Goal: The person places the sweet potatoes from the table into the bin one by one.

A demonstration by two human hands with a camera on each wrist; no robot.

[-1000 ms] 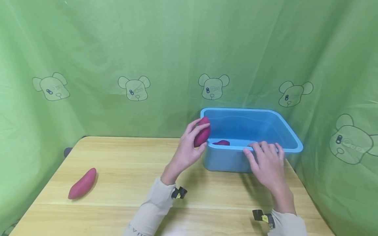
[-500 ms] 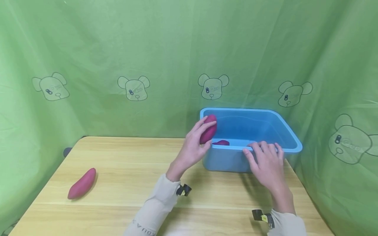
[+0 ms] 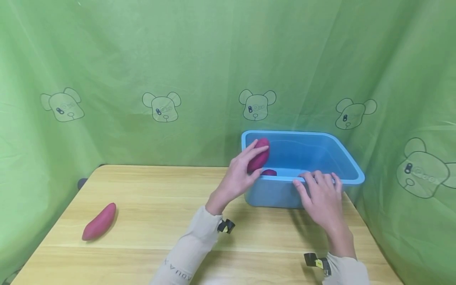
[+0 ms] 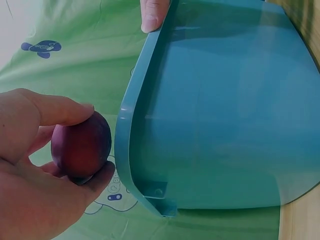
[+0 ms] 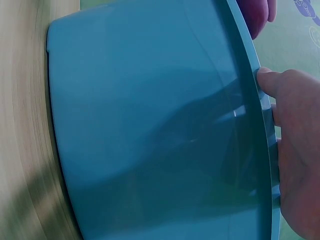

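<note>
My left hand (image 3: 236,178) grips a purple-red sweet potato (image 3: 259,160), fingers on its far side and thumb nearer me. It is tilted over the left end of a blue plastic bin (image 3: 274,194). In the left wrist view, that sweet potato (image 4: 80,145) appears end-on, close to the bin's rim. My right hand (image 3: 324,200) holds the front rim, its fingers hooked over to the inside and the thumb (image 5: 270,80) at the outer edge. Inside the bin lies another sweet potato (image 3: 269,173), partly hidden by the front wall. A third sweet potato (image 3: 99,222) rests on the table at the left.
The bin stands at the back right of a light wooden table (image 3: 160,190). A green curtain (image 3: 206,59) printed with bear heads hangs behind the table and along its sides. A dark round object (image 3: 82,183) shows past the table's left edge.
My left hand has carried its sweet potato rightward, from beside the bin's left end to over its opening. The right hand, the bin and the sweet potato on the table have stayed put.
</note>
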